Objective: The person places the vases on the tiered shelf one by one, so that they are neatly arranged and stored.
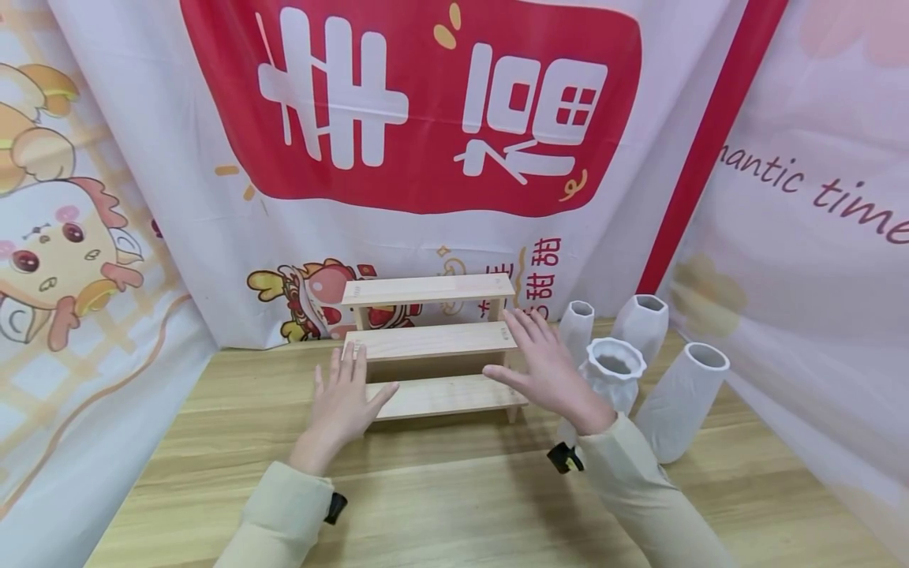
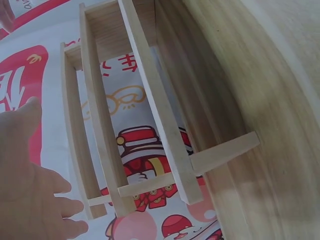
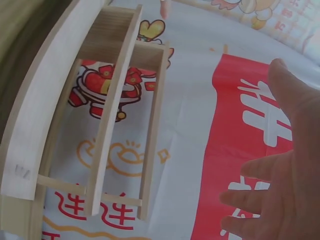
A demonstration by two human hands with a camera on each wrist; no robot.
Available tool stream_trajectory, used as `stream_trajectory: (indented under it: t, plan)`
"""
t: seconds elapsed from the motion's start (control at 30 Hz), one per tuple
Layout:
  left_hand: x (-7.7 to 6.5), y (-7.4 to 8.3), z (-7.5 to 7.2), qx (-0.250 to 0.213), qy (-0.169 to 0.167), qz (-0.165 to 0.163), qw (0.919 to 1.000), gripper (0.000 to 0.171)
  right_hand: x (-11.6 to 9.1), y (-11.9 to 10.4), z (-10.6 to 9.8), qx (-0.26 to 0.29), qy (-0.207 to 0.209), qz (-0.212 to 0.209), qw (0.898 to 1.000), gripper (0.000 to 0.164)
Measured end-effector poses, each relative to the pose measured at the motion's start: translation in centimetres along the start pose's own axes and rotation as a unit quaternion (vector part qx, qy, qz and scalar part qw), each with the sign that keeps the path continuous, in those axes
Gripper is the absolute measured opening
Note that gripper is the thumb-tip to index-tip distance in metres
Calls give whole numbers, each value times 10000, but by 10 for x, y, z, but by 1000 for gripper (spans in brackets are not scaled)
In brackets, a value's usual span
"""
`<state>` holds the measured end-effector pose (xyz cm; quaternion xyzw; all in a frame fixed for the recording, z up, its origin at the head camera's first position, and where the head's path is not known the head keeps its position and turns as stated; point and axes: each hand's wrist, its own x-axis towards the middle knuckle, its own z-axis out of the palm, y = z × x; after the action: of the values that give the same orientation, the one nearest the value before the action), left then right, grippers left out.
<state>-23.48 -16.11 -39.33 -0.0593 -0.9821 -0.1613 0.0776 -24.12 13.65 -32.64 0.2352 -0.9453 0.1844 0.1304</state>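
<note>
A three-tier pale wooden display stand [image 1: 429,344] stands upright on the table, its steps rising toward the back. My left hand [image 1: 346,401] is at the stand's left end, fingers spread and straight, overlapping the lower tiers in the head view. At the other end my right hand [image 1: 545,369] is held the same way, thumb pointing inward. In the left wrist view the left hand [image 2: 30,175] appears apart from the stand [image 2: 157,115]. A gap also shows between the right hand [image 3: 280,190] and the stand [image 3: 107,125] in the right wrist view. Neither hand grips anything.
To the right, close by my right forearm, stand several white vases: a slim one [image 1: 576,323], a faceted one [image 1: 639,322], a ruffled-rim one [image 1: 616,377] and a tall tapered one [image 1: 680,406]. A printed cloth [image 1: 426,229] hangs behind the wood-grain table [image 1: 440,497].
</note>
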Motion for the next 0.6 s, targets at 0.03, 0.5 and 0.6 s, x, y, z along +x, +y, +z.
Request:
stream_trajectory:
  t: [0.03, 0.5, 0.6]
  plan:
    - [-1, 0, 0, -17, 10, 5, 10000, 90, -1, 1, -2, 8, 16, -5, 10000, 87]
    - [-8, -20, 6, -145, 22, 13, 9999, 95, -19, 9, -25, 230, 207, -16, 9995, 90]
    - [-9, -25, 8, -122, 37, -3, 9999, 94, -23, 9, -32, 196, 349, -49, 9992, 89]
